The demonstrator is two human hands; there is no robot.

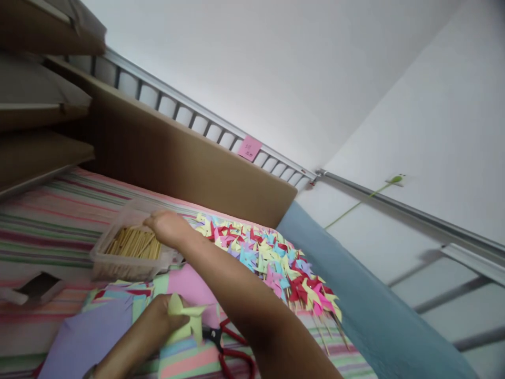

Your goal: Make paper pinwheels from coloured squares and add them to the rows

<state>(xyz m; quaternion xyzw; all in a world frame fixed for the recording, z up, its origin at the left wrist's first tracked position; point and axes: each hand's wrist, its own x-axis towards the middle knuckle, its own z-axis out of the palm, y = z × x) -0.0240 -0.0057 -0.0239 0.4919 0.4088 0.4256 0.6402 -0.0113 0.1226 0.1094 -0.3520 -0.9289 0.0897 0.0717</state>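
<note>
My left hand (160, 316) is closed on a folded pale yellow-green paper pinwheel (185, 320) low in the view. My right hand (168, 227) reaches across to a clear plastic box (118, 266) full of thin wooden sticks (134, 246); its fingers curl down at the box's far rim, and what they hold, if anything, is hidden. To the right of that arm lies a heap of finished paper pinwheels (272, 263) in red, yellow, pink and blue, sticks pointing down-right.
Red-handled scissors (229, 350) lie under my right forearm. Coloured paper sheets (87, 337) cover the striped bedspread (51, 226). A brown cardboard panel (189, 163) leans on a metal rail with a pink sticky note (249, 148). Blue cloth (355, 295) hangs at right.
</note>
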